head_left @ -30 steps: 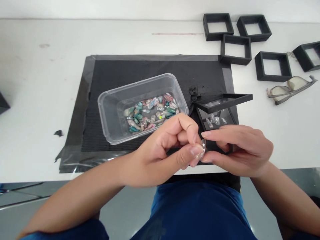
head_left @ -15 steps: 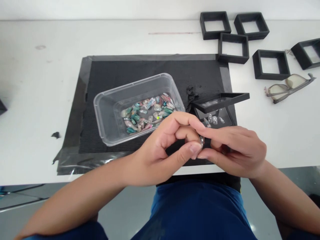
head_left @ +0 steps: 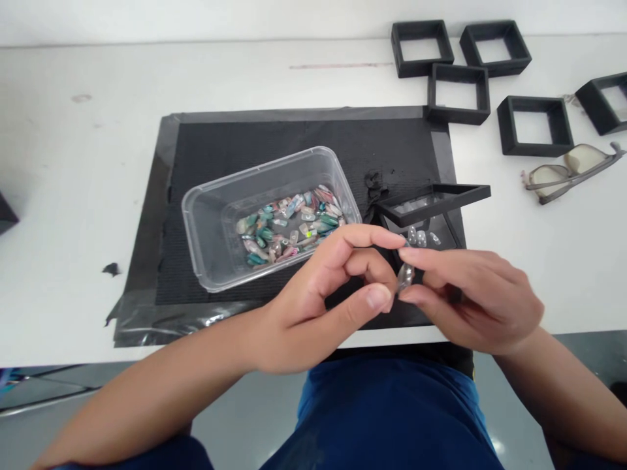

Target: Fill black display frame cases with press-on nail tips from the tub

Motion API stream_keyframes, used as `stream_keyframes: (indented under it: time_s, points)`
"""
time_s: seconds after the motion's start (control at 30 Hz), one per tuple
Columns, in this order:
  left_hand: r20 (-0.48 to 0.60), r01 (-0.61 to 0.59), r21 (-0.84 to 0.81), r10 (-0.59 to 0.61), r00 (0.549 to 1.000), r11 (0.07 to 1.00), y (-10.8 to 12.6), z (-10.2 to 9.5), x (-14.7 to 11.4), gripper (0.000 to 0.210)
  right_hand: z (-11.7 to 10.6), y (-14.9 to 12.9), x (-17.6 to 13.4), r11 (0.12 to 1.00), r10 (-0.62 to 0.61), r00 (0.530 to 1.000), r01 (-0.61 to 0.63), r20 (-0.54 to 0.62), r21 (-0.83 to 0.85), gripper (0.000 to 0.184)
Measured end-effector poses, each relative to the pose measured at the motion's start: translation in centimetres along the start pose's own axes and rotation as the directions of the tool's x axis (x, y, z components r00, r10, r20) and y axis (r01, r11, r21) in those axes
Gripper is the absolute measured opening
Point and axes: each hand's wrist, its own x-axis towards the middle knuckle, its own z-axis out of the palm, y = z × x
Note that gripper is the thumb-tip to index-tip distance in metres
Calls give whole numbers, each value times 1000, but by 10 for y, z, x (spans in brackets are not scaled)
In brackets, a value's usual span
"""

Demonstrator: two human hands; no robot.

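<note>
A small clear false nail [head_left: 405, 277] is pinched between the thumb and forefinger of my right hand [head_left: 482, 297]. Beside it, my left hand [head_left: 313, 307] has its thumb closed against a bent finger, and its forefinger reaches over to the right fingertips. Whatever the left thumb presses on is hidden. Behind the hands a black display frame [head_left: 435, 203] stands hinged open, with several clear dotted nails [head_left: 420, 238] on its lower film. To the left, a clear plastic tub [head_left: 208, 238] holds many green, pink and clear false nails [head_left: 267, 234].
Black ribbed sheeting [head_left: 215, 147] covers the middle of the white table [head_left: 73, 196]. Several black frames [head_left: 458, 117] sit at the back right, near a pair of glasses [head_left: 571, 175]. A black scrap [head_left: 112, 268] lies on the left.
My right hand has moved slightly right, drawing the clear nail away from my left thumb. The left hand stays almost in place.
</note>
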Motion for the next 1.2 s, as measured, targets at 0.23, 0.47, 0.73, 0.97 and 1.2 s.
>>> stream_keyframes:
  time_s: [0.23, 0.47, 0.73, 0.97, 1.2]
  points:
    - [4, -148, 111, 149, 989, 983, 1, -3, 3, 38, -60, 49, -27, 936, 330, 942, -318, 60, -155, 42]
    - [77, -201, 144, 192, 978, 969, 0, -5, 8, 43, -56, 60, -26, 891, 445, 849, -390, 286, -231, 40]
    - [38, -268, 156, 265, 963, 951, 0, -5, 9, 50, -56, 57, -26, 876, 472, 831, -405, 293, -261, 44]
    - [61, -414, 439, 433, 899, 797, -4, -9, 14, 38, -56, 59, -28, 841, 540, 805, -506, 246, -189, 40]
    - [238, -490, 860, 741, 628, 139, -12, -12, 13, 8, -55, 62, -26, 908, 403, 909, -412, -108, -71, 19]
